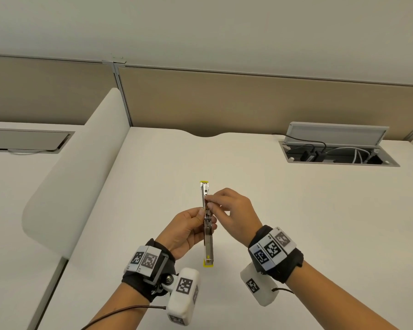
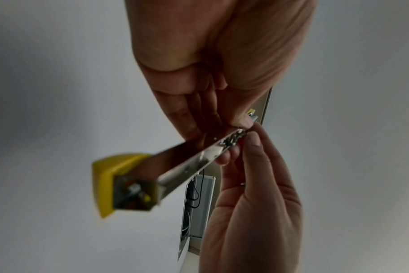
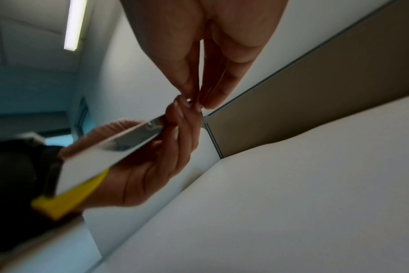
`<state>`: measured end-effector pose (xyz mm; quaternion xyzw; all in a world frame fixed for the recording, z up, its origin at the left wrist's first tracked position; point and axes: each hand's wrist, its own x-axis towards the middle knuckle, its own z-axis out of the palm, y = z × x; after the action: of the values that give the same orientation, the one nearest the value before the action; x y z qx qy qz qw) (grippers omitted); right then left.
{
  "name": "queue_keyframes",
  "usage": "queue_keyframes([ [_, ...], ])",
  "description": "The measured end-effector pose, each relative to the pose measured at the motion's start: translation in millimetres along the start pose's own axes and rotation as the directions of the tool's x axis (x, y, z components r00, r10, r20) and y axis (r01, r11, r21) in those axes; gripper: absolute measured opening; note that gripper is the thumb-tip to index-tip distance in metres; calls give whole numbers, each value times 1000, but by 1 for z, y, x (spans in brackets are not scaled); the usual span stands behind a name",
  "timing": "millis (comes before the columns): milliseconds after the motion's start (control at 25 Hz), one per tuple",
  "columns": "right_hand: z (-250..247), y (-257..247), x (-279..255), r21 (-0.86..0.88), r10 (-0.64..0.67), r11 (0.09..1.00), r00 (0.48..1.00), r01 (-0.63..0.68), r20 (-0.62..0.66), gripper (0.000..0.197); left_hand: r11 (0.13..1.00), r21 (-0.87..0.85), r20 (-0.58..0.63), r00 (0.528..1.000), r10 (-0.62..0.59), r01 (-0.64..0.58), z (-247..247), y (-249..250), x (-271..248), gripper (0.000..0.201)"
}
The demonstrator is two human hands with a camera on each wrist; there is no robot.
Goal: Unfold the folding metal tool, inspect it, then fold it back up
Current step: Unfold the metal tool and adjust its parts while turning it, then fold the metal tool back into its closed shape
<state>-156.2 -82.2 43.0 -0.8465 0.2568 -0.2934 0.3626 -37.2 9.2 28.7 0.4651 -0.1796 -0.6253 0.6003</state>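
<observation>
Cables point(image 1: 357, 153) in recessed desk box point(image 1: 293, 160)

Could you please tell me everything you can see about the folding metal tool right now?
The folding metal tool is a slim, shiny silver channel with a yellow cap at each end, opened out nearly straight and held above the white desk. The left hand grips it beside the middle hinge; the right hand pinches there from the other side.

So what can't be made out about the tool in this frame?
- Hinge of the folding metal tool: head view, too small, partly covered by the left hand and right hand.
- Near yellow end cap: left wrist view, blurred.
- Tool body: right wrist view, blurred.
</observation>
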Motion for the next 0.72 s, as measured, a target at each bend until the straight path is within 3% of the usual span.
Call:
queue_keyframes([
  [80, -4, -4, 6, 145, 189, 971, 982, -189, 14, 20, 1000, -23, 19, 1000, -2, 2, 0, 2, -1, 25],
  [160, -5, -8, 10, 384, 342, 851, 933, -359, 113, 23, 1000, -15, 30, 1000, -5, 6, 0, 5, -3, 26],
  [280, -5, -14, 10, 612, 366, 651, 892, -450, 266, 30, 1000, 28, 34, 999, -4, 3, -1, 9, -7, 25],
  [440, -5, -17, 6, 707, 360, 551, 891, -443, 277, 26, 998, 64, 55, 998, -9, 5, -4, 16, -16, 28],
  [560, -4, -18, 5, 682, 373, 604, 903, -412, 214, 19, 986, 160, 57, 996, -64, 54, -18, 17, -25, 37],
  [720, -2, -20, 1, 477, 279, 833, 957, -280, 73, 26, 970, 243, -43, 999, -12, 22, -43, 21, -37, 36],
])
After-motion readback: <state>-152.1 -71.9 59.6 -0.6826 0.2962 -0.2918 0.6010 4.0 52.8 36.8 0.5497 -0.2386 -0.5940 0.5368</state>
